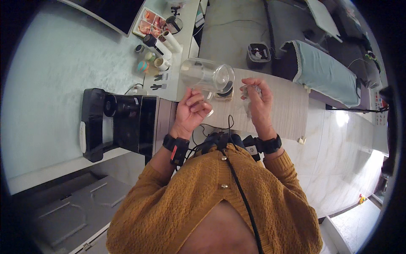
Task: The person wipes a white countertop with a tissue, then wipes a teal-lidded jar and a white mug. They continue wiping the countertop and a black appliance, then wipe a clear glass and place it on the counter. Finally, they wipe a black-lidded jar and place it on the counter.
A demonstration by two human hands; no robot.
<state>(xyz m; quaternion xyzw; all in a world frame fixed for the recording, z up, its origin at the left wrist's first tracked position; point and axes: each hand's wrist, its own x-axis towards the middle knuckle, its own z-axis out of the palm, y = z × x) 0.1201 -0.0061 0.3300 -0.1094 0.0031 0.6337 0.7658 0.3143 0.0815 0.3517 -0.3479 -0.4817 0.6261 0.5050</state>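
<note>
A clear glass jug (pixel 201 73) lies on its side in the air over the wooden-topped table, one round end towards the right. My left hand (pixel 193 106) is curled at its handle side and grips it there; the exact finger contact is partly hidden. To the right, my right hand (pixel 260 100) pinches a crumpled greyish wad (pixel 247 106), cloth or tissue, apart from the jug. Below and behind the jug's right end stands a small jar with a dark lid (pixel 225 95), partly covered by the glass.
A black coffee-machine-like appliance (pixel 127 123) stands left. Bottles and cups (pixel 162 63), a white divided tray (pixel 149 23) and a monitor (pixel 104 11) line the white counter. A waste bin (pixel 258 55) stands beyond the table (pixel 285 108). Black cables (pixel 231 122) hang near my waist.
</note>
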